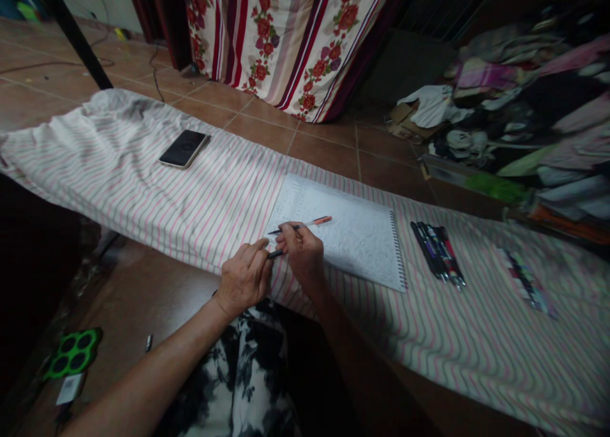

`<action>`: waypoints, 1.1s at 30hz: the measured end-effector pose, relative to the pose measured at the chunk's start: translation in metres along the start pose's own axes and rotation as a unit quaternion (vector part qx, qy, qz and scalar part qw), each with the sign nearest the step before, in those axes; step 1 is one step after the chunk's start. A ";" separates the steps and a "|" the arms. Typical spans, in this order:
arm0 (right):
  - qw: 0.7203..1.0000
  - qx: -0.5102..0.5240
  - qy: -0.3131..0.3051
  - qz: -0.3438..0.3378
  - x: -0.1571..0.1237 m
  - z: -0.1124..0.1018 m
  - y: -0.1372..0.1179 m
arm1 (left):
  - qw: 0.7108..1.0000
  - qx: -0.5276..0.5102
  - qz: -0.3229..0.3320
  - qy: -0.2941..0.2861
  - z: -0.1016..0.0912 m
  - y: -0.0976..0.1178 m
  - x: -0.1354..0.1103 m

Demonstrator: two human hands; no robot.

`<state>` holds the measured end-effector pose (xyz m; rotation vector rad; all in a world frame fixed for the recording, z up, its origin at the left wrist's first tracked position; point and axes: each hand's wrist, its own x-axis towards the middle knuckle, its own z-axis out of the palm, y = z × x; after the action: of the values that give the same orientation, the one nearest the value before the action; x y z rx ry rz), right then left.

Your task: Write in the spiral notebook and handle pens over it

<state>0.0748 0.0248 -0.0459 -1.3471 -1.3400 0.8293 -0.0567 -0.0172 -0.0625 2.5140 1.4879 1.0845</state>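
My right hand (304, 254) is closed round a slim pen (320, 221) with an orange end, a pale barrel and a dark tip pointing left. It is over the left front part of a spiral-bound sketch pad (359, 237), whose white page carries faint grey line work. Beside it, my left hand (246, 273) is curled round a short dark cylinder (275, 254) that looks like a pen cap; most of it is hidden in the fingers. Both hands are close together near the pad's front left corner.
The pad lies on a striped cloth (238, 195). A phone (185, 148) is at the left; a row of pens (437, 254) and a blurred second bunch (527, 281) lie right. On the floor are a green four-ring object (74, 353) and a small cylinder (149, 343).
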 end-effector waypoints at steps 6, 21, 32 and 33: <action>1.000 -0.019 -0.014 -0.011 0.001 0.001 0.004 | 1.000 0.002 -0.002 -0.011 0.000 0.000 0.000; 1.000 -0.021 -0.004 -0.004 0.000 0.000 0.002 | 1.000 -0.003 0.010 -0.011 0.001 -0.003 -0.002; 0.988 0.122 0.090 0.004 -0.004 -0.007 -0.017 | 0.990 -0.121 -0.074 0.015 -0.006 0.004 -0.002; 0.987 0.132 0.089 0.003 -0.005 -0.010 -0.021 | 0.985 -0.145 -0.098 0.015 -0.008 0.005 -0.002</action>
<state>0.0778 0.0149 -0.0247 -1.1865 -1.0482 0.8381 -0.0581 -0.0243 -0.0558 2.1198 1.4288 1.2086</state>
